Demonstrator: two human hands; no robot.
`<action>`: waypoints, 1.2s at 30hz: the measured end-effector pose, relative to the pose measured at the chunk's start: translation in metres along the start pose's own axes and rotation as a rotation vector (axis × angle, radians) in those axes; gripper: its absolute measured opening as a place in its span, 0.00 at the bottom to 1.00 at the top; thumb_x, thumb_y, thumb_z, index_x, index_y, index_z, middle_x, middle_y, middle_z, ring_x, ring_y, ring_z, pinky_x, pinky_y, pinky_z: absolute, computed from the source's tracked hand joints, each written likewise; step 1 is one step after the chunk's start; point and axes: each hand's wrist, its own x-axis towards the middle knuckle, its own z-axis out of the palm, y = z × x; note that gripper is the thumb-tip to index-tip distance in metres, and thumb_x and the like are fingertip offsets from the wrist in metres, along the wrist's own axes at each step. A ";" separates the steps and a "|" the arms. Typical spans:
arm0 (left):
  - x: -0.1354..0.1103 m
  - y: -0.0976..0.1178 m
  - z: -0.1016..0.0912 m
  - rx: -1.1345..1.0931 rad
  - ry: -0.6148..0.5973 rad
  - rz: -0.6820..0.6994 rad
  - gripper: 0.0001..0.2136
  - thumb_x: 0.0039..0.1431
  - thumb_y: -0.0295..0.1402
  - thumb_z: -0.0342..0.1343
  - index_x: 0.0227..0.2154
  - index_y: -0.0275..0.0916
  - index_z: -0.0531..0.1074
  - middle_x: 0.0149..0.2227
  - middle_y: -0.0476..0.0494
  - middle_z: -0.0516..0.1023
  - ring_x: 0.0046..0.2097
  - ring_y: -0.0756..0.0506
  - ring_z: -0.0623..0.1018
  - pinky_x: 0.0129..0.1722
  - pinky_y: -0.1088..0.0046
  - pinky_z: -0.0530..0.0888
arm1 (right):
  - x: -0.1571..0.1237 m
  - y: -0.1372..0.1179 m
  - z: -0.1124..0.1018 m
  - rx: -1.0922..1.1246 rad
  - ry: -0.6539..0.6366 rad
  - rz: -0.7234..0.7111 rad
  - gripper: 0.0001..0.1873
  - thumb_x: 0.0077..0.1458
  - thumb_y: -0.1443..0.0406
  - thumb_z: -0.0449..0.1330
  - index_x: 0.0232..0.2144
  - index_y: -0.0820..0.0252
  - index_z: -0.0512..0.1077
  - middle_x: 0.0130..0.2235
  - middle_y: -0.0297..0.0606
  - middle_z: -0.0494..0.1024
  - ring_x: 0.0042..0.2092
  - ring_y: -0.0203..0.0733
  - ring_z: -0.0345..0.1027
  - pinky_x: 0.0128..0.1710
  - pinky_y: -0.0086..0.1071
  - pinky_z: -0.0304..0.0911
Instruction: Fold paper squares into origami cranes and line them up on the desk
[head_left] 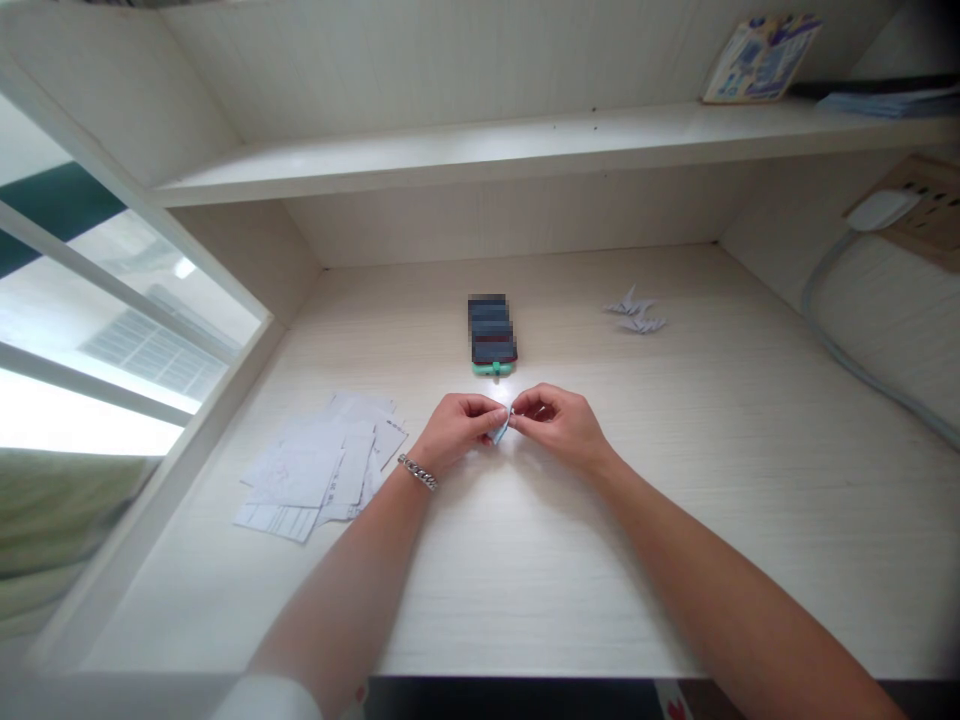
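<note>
Over the middle of the desk, both hands meet at a small folded piece of paper, pale blue and white. My left hand, with a chain bracelet at its wrist, pinches the paper between thumb and fingers. From the other side my right hand grips the paper's upper right edge with its fingertips. Fingers cover much of the paper, so its full shape is hidden. Just beyond the hands lies a phone with a green edge, its screen blurred out.
Loose white paper sheets lie in an overlapping pile at the left. Two small folded paper figures rest at the back right. A shelf spans the desk's back. A plug with a grey cable hangs at the right wall.
</note>
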 end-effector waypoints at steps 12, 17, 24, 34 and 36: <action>0.000 0.002 0.000 0.055 -0.002 -0.009 0.14 0.45 0.41 0.62 0.27 0.33 0.77 0.24 0.44 0.74 0.24 0.52 0.69 0.23 0.76 0.66 | 0.000 0.001 -0.001 -0.016 -0.029 -0.012 0.04 0.45 0.65 0.62 0.26 0.59 0.71 0.27 0.34 0.74 0.28 0.36 0.67 0.27 0.30 0.65; 0.000 0.000 -0.001 0.108 0.009 -0.004 0.14 0.46 0.42 0.61 0.27 0.34 0.77 0.25 0.44 0.74 0.24 0.52 0.69 0.24 0.75 0.67 | 0.000 0.000 -0.001 -0.058 -0.036 -0.039 0.02 0.45 0.66 0.61 0.25 0.59 0.71 0.28 0.33 0.73 0.28 0.36 0.67 0.27 0.30 0.66; -0.001 0.004 -0.001 0.148 0.006 -0.003 0.13 0.47 0.40 0.61 0.27 0.34 0.77 0.25 0.44 0.74 0.24 0.51 0.70 0.24 0.75 0.67 | -0.002 0.001 -0.001 -0.096 -0.031 -0.096 0.01 0.46 0.67 0.61 0.26 0.58 0.72 0.29 0.34 0.73 0.29 0.36 0.68 0.28 0.30 0.65; 0.000 0.002 0.003 -0.085 0.024 -0.010 0.15 0.43 0.42 0.64 0.25 0.32 0.75 0.23 0.45 0.72 0.24 0.53 0.68 0.23 0.76 0.65 | -0.003 -0.003 0.000 -0.117 0.001 -0.184 0.01 0.50 0.66 0.60 0.28 0.58 0.72 0.30 0.34 0.73 0.29 0.35 0.67 0.29 0.30 0.64; 0.001 0.002 0.004 -0.066 0.044 0.007 0.16 0.43 0.42 0.64 0.26 0.32 0.75 0.23 0.45 0.72 0.24 0.53 0.68 0.24 0.76 0.66 | -0.003 -0.003 0.000 -0.178 0.027 -0.215 0.02 0.50 0.67 0.59 0.29 0.57 0.73 0.30 0.34 0.73 0.30 0.35 0.67 0.30 0.30 0.64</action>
